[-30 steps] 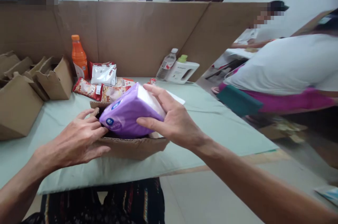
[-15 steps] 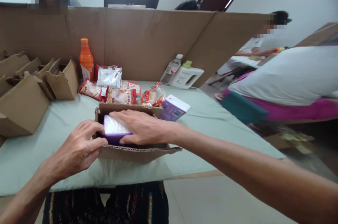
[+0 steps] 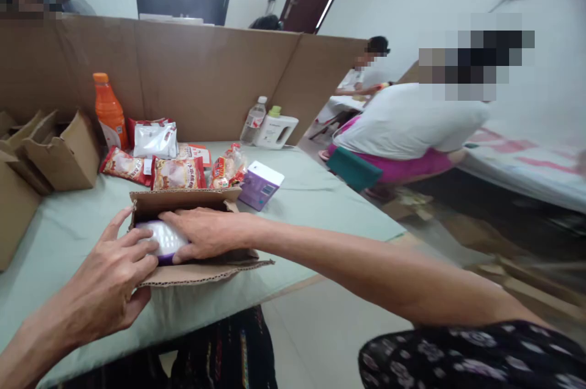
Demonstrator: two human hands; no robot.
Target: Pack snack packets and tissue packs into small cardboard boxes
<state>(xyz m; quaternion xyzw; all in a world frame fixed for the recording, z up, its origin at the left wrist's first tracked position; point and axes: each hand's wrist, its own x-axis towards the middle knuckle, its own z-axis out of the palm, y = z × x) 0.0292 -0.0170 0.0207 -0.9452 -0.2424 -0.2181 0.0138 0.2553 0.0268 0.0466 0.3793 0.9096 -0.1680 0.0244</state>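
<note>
One glossy plastic-wrapped pack [image 3: 163, 235] sits inside one corrugated box [image 3: 206, 273], left hand [image 3: 110, 273] and right hand [image 3: 208, 232] touching it, grip unclenched.

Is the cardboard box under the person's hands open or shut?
Open: the cardboard box has its top uncovered, and a purple-and-white pack shows inside, beneath the left hand and right hand.
</note>
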